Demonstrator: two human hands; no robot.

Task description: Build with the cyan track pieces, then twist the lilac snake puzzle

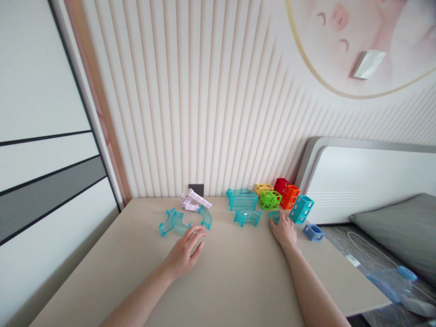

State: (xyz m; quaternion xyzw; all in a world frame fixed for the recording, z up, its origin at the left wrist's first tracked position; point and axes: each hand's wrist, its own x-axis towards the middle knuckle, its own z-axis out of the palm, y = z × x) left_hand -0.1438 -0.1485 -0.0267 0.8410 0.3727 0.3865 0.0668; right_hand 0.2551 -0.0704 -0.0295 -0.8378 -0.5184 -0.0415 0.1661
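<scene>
A person's left hand (185, 253) hovers or rests over the left half of the table (235, 277) — its grip is released, fingers loosely bent. Just beyond its fingertips lies a teal arc (206, 218); whether they touch, one cannot tell. Farther left lie more teal curved pieces (166, 223), close together, and behind the arc sits a lilac piece (200, 199).

The right hand (284, 229) reaches farther right, its fingertips at a small teal piece (272, 215), partly covered; one cannot tell whether the grip has closed on it. Left of that piece stands a teal bridge-like piece (248, 218), with teal straight pieces (243, 202) behind it. Beyond the right hand are a green block (270, 200), yellow block (263, 188), red block (280, 186) and orange block (290, 196). A teal block (302, 209) stands to its right — a blue block (314, 232) sits nearer.
</scene>
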